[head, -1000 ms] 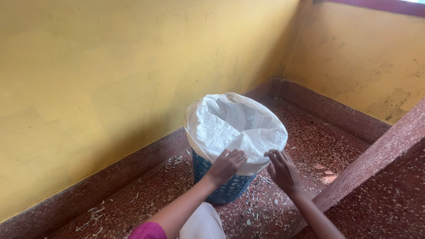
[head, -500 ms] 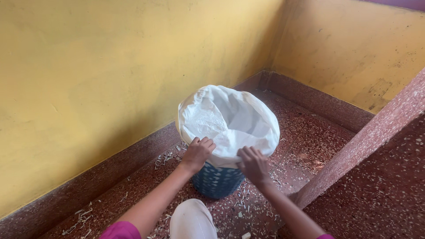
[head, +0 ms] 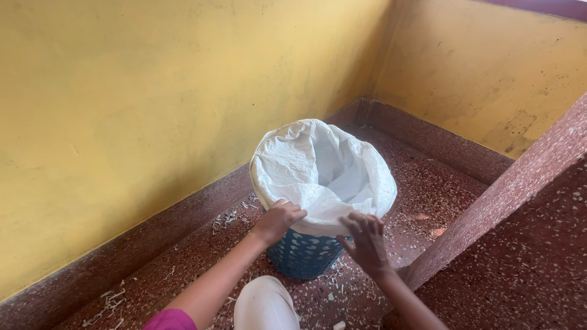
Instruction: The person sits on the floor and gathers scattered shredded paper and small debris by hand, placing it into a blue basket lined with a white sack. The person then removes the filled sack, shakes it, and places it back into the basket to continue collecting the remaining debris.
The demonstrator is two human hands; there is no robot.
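A blue basket [head: 304,253] stands on the speckled floor [head: 428,195] near the yellow wall [head: 153,91], lined with a white bag [head: 321,168]. Left hand [head: 278,221] grips the bag's folded edge; right hand [head: 367,241], fingers spread, touches it just beside.

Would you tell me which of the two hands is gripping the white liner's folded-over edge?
The left hand, curled on the white liner at the blue basket rim; the right hand is spread open.

Left hand [head: 278,221] curled, right hand [head: 367,241] spread.
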